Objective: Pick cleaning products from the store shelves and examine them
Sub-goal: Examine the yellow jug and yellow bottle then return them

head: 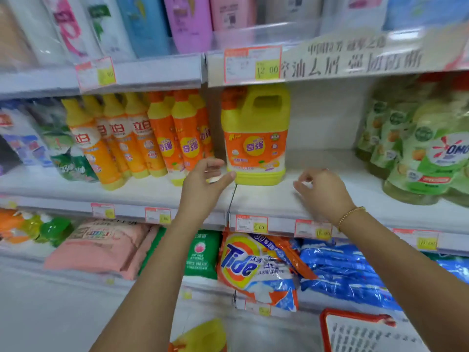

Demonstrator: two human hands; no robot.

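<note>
A large yellow detergent jug (255, 134) with an orange label and a moulded handle stands upright on the middle shelf (330, 199). My left hand (204, 185) is just left of the jug's base, fingers relaxed, thumb tip close to its lower left corner; whether it touches is unclear. My right hand (322, 191), with a bead bracelet at the wrist, hovers over the bare shelf to the right of the jug, fingers loosely curled and holding nothing.
Orange and yellow dish-soap bottles (142, 138) crowd the shelf left of the jug; green refill pouches (421, 153) stand at right. Below lie a Tide bag (256, 268), blue packs (347, 270) and a pink pack (101, 246). A red basket (360, 331) sits bottom right.
</note>
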